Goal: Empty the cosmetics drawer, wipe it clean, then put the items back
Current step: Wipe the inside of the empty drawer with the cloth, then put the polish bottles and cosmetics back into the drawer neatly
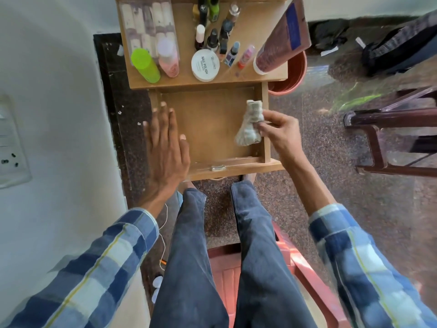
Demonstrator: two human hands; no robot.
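Observation:
The wooden drawer point(212, 143) is pulled out below the tabletop, and nothing lies on its floor. My right hand point(281, 131) pinches a crumpled grey-white cloth point(250, 124) over the drawer's right side. My left hand point(165, 143) hovers flat with straight fingers over the drawer's left wall. On the wooden tabletop point(179, 82) stand the cosmetics: a green bottle point(145, 65), a pink bottle point(168, 60), a white nail polish remover tub point(205, 65), several small nail polish bottles point(212, 39), a large maroon tube point(281, 41) and a clear case of sticks point(146, 24).
A white wall point(59, 91) with a socket plate runs along the left. A red bucket point(290, 76) stands on the floor right of the table. A dark wooden stool point(390, 129) is at the right. I sit on a red plastic chair point(307, 268).

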